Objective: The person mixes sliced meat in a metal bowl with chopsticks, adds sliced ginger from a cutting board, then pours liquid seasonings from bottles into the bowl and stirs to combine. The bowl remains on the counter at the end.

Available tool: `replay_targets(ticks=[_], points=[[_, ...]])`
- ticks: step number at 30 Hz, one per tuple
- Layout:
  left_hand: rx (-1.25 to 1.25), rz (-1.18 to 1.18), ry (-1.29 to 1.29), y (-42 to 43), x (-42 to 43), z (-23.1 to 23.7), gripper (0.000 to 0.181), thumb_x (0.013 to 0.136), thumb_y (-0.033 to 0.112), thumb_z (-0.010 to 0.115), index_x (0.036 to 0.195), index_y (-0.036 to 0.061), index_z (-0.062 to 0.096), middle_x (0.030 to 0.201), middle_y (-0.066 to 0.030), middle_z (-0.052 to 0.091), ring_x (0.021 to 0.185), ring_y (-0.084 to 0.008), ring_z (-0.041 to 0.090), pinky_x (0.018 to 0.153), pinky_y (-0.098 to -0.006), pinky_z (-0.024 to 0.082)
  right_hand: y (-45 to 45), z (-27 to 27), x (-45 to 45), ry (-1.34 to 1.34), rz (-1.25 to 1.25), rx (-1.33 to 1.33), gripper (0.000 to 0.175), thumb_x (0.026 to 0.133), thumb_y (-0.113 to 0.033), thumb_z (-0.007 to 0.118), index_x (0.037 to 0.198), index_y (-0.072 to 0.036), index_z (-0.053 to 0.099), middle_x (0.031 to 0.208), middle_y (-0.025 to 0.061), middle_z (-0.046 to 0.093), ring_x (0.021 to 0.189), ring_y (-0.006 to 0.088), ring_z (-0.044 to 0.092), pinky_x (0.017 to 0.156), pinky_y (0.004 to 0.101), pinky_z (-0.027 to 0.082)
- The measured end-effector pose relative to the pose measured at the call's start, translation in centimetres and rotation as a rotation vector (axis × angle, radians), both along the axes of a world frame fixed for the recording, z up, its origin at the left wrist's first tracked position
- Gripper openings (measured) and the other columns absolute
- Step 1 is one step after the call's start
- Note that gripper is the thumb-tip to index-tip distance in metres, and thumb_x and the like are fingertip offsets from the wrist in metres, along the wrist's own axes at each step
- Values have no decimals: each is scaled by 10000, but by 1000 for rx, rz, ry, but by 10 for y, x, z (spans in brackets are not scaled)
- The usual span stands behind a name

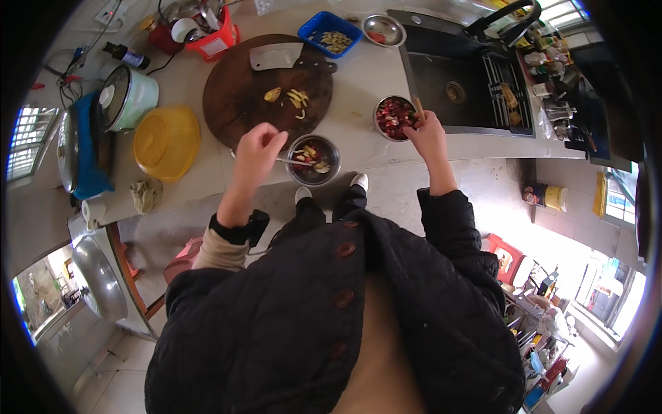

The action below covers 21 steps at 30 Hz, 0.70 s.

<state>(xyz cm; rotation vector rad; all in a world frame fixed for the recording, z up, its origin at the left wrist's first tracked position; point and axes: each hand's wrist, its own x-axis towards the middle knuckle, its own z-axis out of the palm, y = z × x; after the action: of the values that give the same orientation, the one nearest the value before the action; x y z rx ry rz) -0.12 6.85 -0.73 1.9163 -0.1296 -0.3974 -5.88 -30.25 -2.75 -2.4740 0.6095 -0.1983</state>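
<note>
My right hand (428, 139) grips a wooden stick or handle (419, 109) at the rim of a metal bowl (377, 124). Its fingertips reach over chopped red chilli pieces (395, 116) in that bowl. With fingers curled, my left hand (260, 150) hovers by the near edge of a round wooden chopping board (227, 103); whether it pinches anything small is unclear. Beside it stands a second metal bowl (313, 181) with yellowish slices and red bits inside. A metal utensil handle (292, 161) runs from this bowl towards my left hand, which partly hides it.
On the board lie a cleaver (276, 56) and yellow cut pieces (297, 97). Behind are a blue basket (321, 23) of peeled cloves and a steel bowl (395, 26). A dark sink (434, 77) is at right; a yellow plastic basin (176, 150) and a pot (137, 98) stand left.
</note>
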Motion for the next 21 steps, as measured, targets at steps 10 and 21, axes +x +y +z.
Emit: replay_targets(ticks=[10,21], points=[[-264,56,767,38,-63,-96,340,937,258,672,1139,12,555,1162,-131,620,934,-201,652,733,-367,595,38,58,-10,-266,-57,87,422,978,-337,605,731,-2,676,691,100,620,679,220,618,664,336,469],[-455,163,627,0,-55,-101,98,859,19,646,910,-49,597,872,-67,608,810,-182,664,739,-348,621,84,99,-62,-567,-52,545,458,1083,-259,348,768,-1,559,805,79,592,654,135,501,634,255,404]])
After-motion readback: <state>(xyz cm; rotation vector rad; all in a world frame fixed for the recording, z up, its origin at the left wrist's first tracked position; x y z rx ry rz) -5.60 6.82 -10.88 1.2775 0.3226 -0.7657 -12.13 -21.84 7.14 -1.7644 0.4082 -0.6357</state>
